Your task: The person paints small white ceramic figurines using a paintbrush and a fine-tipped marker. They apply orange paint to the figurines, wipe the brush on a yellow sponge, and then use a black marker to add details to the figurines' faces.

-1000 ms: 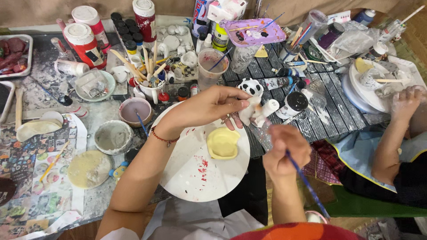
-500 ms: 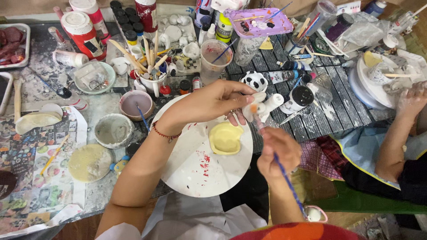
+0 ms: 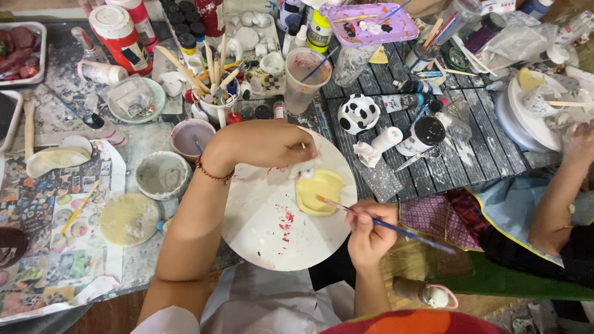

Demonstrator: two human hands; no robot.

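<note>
left hand: the left hand [image 3: 266, 145] reaches over the white round board [image 3: 272, 235] and pinches the top edge of the yellow clay piece [image 3: 318, 192], fingers closed narrow on a small pale bit there; what exactly sits between the fingertips i cannot tell.
right hand: the right hand [image 3: 371, 232] is closed around a blue-handled brush [image 3: 383, 224], bristle tip touching the yellow clay piece on its right side.
clay piece: lies flat on the white round board, toward its upper right, just above the red paint spatter [image 3: 286, 221].
risk, smudge: the left wrist hangs over the board above the red spatter; a dropped wrist could pick up red, if it is wet, and carry it onto the yellow.
risk, slip: the piece is held only at one edge, so a firm brush stroke could slide or turn it on the smooth board.
risk, knock: the clear cup of murky water [image 3: 303, 77] stands just beyond the board behind the left hand; a quick pull back could tip it.
risk, neighbour: another person's arm [image 3: 557, 198] works well right of the board, apart from it.
materials: the clay piece looks matte, soft-edged, roughly square with a wavy rim; the board is smooth, flat, stained.
textures nearby: left of the board a grey crusted bowl [image 3: 162, 175] and a pale rough disc [image 3: 129, 218] rest on the desk [image 3: 495, 124], which is dark slatted wood right of the board; a glossy black-and-white spotted pot [image 3: 359, 113] stands above the board.
</note>
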